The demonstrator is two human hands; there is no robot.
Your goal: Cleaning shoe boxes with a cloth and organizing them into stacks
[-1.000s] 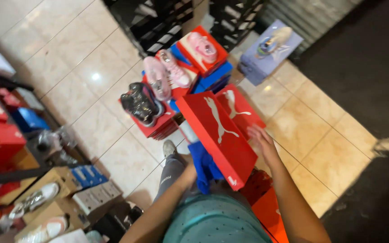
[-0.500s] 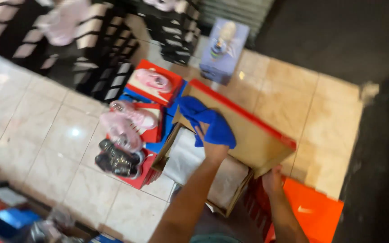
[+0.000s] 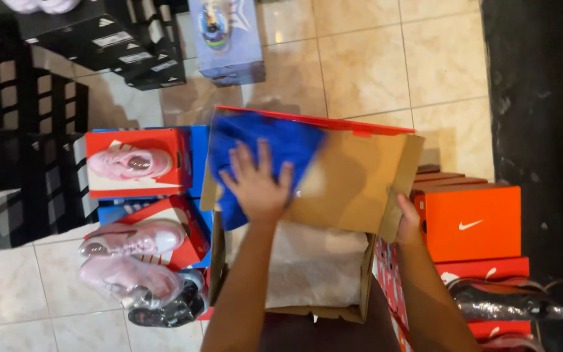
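The left hand (image 3: 255, 186) lies flat, fingers (image 3: 242, 160) spread apart, pressing a blue cloth (image 3: 262, 146) against the inner face of an open shoebox lid (image 3: 353, 176). The lid is raw cardboard inside with a red edge along its top, and it stands tilted up from the shoebox (image 3: 294, 261) below. The cloth covers the lid's left part and hangs over its left edge; its right border is blurred, so where it ends is hard to make out.

The right hand (image 3: 406, 221) grips the lid's right edge, fingers curled around it and mostly hidden behind the cardboard; only the thumb side shows.

Inside the shoebox pale wrapping paper (image 3: 314, 264) hides whatever is packed beneath. The left forearm crosses the box's near wall, and the bottom is cut off by the frame.

To the left, pink sneakers (image 3: 131, 163) rest on red and blue boxes, with more pink pairs (image 3: 128, 257) and a dark shoe (image 3: 167, 309) in plastic wrap lower down. To the right stands an orange shoebox (image 3: 470, 221) on a stack, with a glittery shoe (image 3: 509, 303) partly cut off below. A pale blue box (image 3: 226, 39) sits on the tiled floor (image 3: 386, 58) at the top, its upper end out of frame.
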